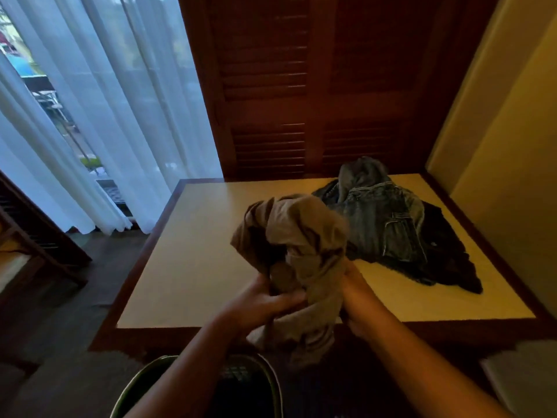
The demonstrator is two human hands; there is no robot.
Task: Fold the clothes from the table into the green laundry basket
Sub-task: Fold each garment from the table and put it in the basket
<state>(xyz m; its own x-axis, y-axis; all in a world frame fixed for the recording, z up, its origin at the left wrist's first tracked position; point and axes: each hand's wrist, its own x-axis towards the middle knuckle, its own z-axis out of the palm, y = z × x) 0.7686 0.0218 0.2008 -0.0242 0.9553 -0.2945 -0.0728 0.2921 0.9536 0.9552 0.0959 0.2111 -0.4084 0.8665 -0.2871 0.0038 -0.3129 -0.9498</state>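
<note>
A crumpled tan garment [301,236] is held up over the near edge of the table [193,236]. My left hand [265,303] grips its lower left part and my right hand [358,300] grips its right side. Behind it on the table lie crumpled blue jeans [379,215] on top of a dark garment [446,254]. The green laundry basket [271,384] stands on the floor below my arms, mostly hidden by them.
Dark louvered wooden doors [301,86] rise behind the table. A yellow wall [497,176] closes the right side. White curtains [105,116] hang at the left over a window. A pale object [524,375] sits at the lower right.
</note>
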